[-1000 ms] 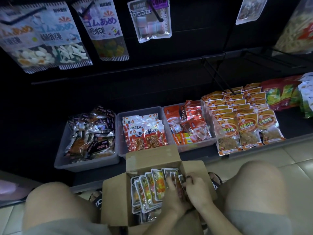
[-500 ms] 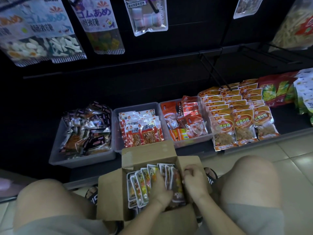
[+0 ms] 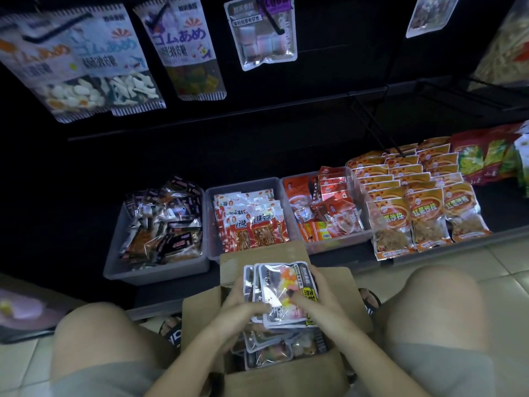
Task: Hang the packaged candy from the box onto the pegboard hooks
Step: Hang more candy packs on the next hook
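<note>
Both hands are together over the open cardboard box (image 3: 337, 285), clamped on one small stack of candy packets (image 3: 282, 293) lifted clear of the box. The left hand (image 3: 243, 308) grips the stack's left edge, thumb lying across the front near the bottom. The right hand (image 3: 317, 302) holds the right edge, fingers curled behind the top corner and thumb pressed on the clear window over the coloured candies. The stack looks like three or four packets fanned slightly; the exact number is hard to tell.

Directly below the hands, more candy packets (image 3: 269, 351) lie loose inside the box, which sits on the floor between the person's bare knees.

Just beyond the hands, a row of grey plastic bins runs along the bottom shelf: a bin of dark-wrapped snacks (image 3: 163, 224) ahead to the left, a bin of red-and-white packets (image 3: 249, 222) straight ahead, a bin of red packets (image 3: 323, 207) ahead to the right. Further right of that stand rows of orange snack bags (image 3: 415, 196).

Well above and beyond the hands, on the dark display wall, gummy candy bags (image 3: 183, 50) hang from black hooks up to the left, and a clear packet of pastel candy (image 3: 262, 32) hangs on another hook (image 3: 272, 18) nearly straight above.
</note>
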Available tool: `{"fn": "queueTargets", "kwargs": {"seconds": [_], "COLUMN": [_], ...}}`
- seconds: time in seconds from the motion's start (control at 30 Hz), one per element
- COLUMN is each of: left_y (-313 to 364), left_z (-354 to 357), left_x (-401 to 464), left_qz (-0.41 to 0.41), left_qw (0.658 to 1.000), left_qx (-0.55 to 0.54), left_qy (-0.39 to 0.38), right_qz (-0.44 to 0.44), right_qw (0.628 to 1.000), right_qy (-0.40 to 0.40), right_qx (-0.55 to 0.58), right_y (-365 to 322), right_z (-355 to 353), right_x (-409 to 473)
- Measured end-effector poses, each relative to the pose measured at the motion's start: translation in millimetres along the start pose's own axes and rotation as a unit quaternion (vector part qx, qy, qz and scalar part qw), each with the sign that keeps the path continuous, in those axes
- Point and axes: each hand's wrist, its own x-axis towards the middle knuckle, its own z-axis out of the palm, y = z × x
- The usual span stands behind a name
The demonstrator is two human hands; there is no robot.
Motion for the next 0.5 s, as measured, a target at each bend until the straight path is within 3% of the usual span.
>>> {"fn": "queueTargets", "kwargs": {"seconds": [0.1,0.4,0.5], "left_y": [3.0,32.9,42.6], "left_z": [-2.0,-8.9,-13.6], "left_x": [-5.4,-18.6,-23.4], "left_qz": [0.017,0.097,0.129], "left_qw": [1.000,0.989,0.980], "left_qx": [-0.016,-0.092,-0.130], "left_qy": [-0.009,0.062,0.081], "right_qz": [0.011,-0.070,-0.089], "right_qw": [0.999,0.991,0.986], "right_qy": [-0.007,-0.018,0.011], "right_qx": [0.052,0.113,0.138], "right_y": [-6.0,-52.1,-65.0], "right_z": [0.2,11.7,20.2], "right_x": [5.0,2.5,6.9]}}
